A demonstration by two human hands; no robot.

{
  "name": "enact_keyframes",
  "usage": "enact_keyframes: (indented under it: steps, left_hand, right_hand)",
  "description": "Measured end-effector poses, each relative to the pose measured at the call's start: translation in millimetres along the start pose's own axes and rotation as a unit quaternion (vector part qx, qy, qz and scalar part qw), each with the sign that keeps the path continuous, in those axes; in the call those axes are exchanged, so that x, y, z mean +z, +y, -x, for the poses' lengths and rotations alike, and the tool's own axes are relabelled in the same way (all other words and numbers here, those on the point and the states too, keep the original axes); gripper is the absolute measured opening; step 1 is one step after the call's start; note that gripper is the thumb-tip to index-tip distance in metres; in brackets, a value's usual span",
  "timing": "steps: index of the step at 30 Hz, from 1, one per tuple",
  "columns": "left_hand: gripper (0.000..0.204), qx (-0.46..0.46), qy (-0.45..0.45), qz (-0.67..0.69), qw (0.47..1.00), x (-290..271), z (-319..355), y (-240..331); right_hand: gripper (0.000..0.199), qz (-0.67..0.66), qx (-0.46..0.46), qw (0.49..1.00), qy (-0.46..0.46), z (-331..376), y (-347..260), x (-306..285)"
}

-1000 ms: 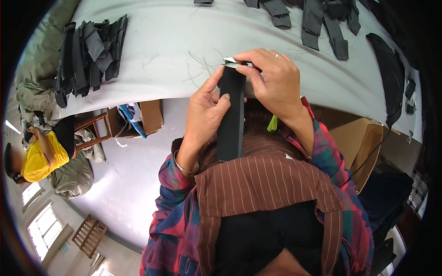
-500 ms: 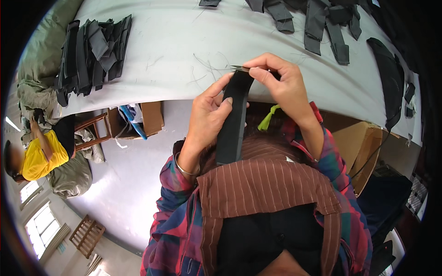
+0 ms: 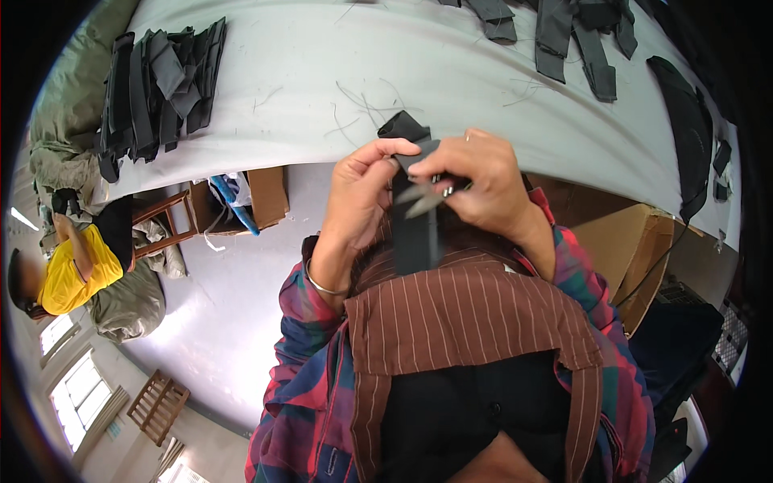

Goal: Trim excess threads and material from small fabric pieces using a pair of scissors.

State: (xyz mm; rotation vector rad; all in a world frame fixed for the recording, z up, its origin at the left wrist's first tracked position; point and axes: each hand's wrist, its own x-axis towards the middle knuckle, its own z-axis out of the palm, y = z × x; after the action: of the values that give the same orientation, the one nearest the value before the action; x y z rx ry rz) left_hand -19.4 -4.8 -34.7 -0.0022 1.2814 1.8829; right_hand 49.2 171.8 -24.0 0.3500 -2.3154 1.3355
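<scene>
A dark grey-black fabric strip (image 3: 413,245) hangs in front of my apron, its top end folded over near the table edge. My left hand (image 3: 354,201) pinches the strip between thumb and fingertips near its upper part. Held in my right hand (image 3: 491,181) are small metal thread snips (image 3: 419,197), blurred by motion, their blades pointing down and left across the strip. The right thumb and fingertips also reach the strip's upper part, close to the left fingertips. Loose dark threads (image 3: 362,113) lie on the pale cloth-covered table (image 3: 274,72) just beyond.
A pile of dark strips (image 3: 157,88) lies at the table's left; more strips (image 3: 555,40) are scattered at the far right. A long black piece (image 3: 680,133) lies on the right edge. Cardboard boxes (image 3: 624,249) stand under the table. A person in yellow (image 3: 84,270) is at far left.
The snips have come away from the strip's far end, toward me, and turned to point down-left. My right hand has moved nearer; the strip's top end now folds over.
</scene>
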Motion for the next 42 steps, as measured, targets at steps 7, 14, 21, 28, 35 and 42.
enact_keyframes:
  steps: [7,14,21,28,35,42]
  left_hand:
    - [0.035,-0.021,-0.029,0.068,0.997,12.6,0.4,11.3]
    - [0.054,0.103,-0.014,-0.007,0.995,12.6,4.9,21.4]
    - [0.063,0.138,-0.024,-0.071,0.988,20.3,7.9,19.8]
    - [0.07,0.127,-0.034,-0.141,0.981,29.1,13.0,20.9]
    - [0.07,0.12,-0.026,-0.183,0.975,27.1,11.8,19.7]
    - [0.042,0.088,-0.03,-0.051,0.994,11.1,8.5,14.6]
  right_hand:
    - [0.033,0.08,-0.044,0.995,0.04,12.4,-1.6,8.3]
    - [0.019,-0.303,0.296,0.906,-0.018,10.8,-16.0,-14.1]
    - [0.019,0.01,0.141,0.99,0.016,-11.1,-15.3,-12.3]
    - [0.013,0.107,0.117,0.987,0.0,-14.9,-11.9,-4.1]
    - [0.009,0.111,0.131,0.985,-0.032,-15.4,-12.4,-7.8]
    - [0.01,-0.032,0.274,0.961,0.015,-13.4,-14.4,-23.8]
